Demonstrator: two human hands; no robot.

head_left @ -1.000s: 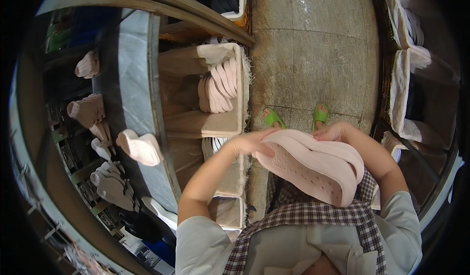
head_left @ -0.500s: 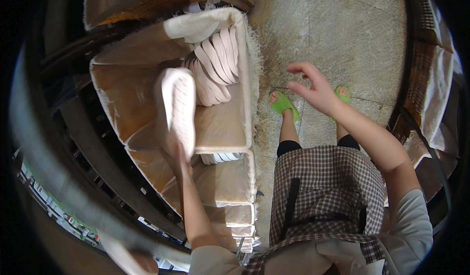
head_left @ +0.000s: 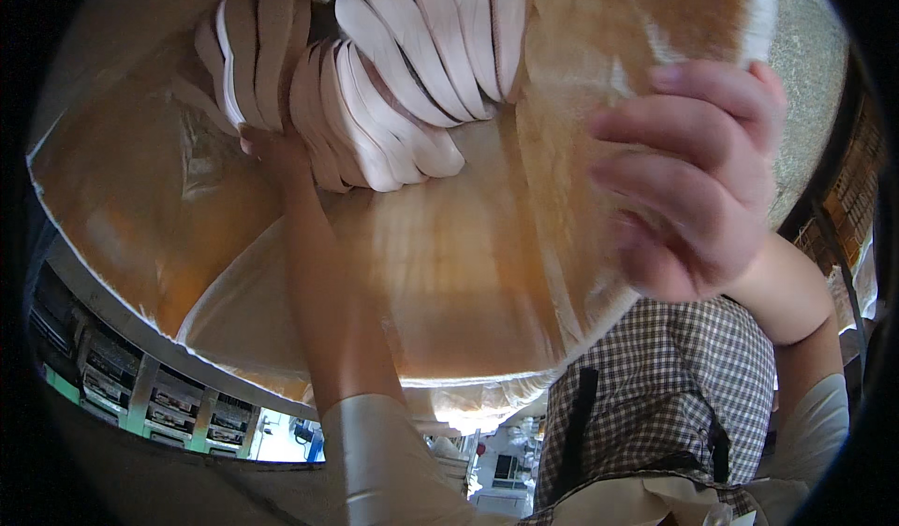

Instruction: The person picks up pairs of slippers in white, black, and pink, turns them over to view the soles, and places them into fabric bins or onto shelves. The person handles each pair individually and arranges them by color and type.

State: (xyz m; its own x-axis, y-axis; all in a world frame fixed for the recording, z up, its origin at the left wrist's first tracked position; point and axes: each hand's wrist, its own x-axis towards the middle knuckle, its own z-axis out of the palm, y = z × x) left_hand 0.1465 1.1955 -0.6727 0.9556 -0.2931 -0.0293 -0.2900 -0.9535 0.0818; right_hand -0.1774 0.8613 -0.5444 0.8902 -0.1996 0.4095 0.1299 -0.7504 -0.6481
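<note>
blur on the right grip (head_left: pixel 698 175), pale highlights on the shoes (head_left: pixel 435 44), shadow in the bin (head_left: pixel 117 212), black fisheye edges
</note>
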